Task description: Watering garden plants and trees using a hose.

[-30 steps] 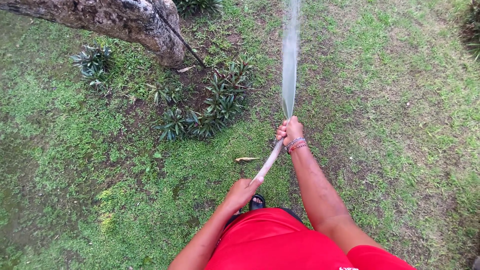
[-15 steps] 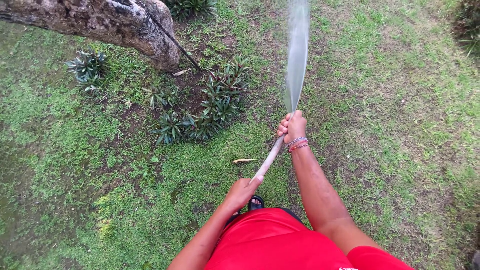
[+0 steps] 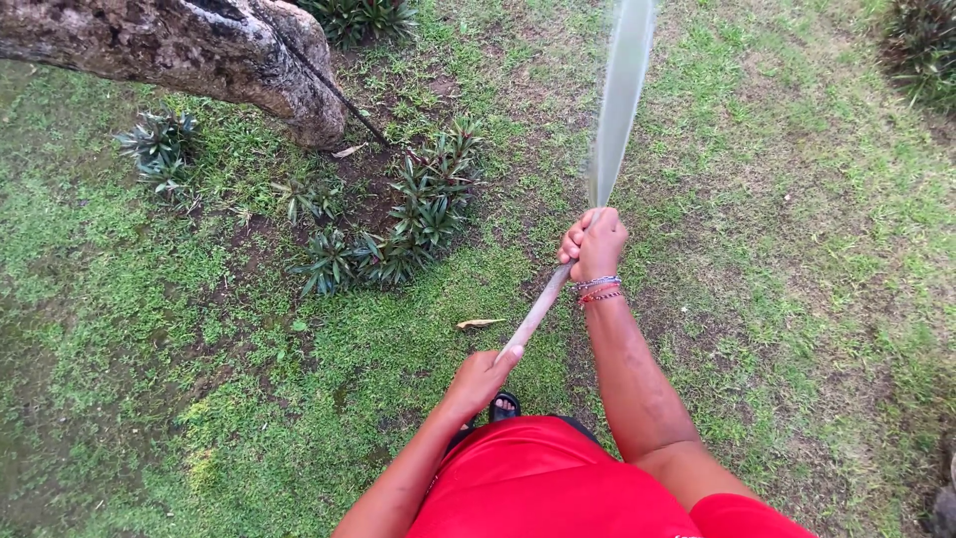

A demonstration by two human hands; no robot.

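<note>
A pale hose [image 3: 538, 311] runs between my two hands above a lawn. My right hand [image 3: 595, 242], with bead bracelets at the wrist, is closed around the hose's front end. My left hand [image 3: 481, 377] grips the hose lower down, close to my red shirt. A flat jet of water [image 3: 619, 100] shoots from the right hand up and away over the grass toward the top edge of the view.
A thick leaning tree trunk [image 3: 189, 48] crosses the upper left. Small spiky plants [image 3: 418, 214] grow at its base, with another clump [image 3: 156, 139] further left. A dry leaf [image 3: 480, 323] lies on the grass [image 3: 777, 249]. One sandalled foot [image 3: 504, 405] shows below.
The view has shifted a little, so the trunk and plants sit slightly lower. The water jet leans a bit more to the right. Both hands keep their grip on the hose.
</note>
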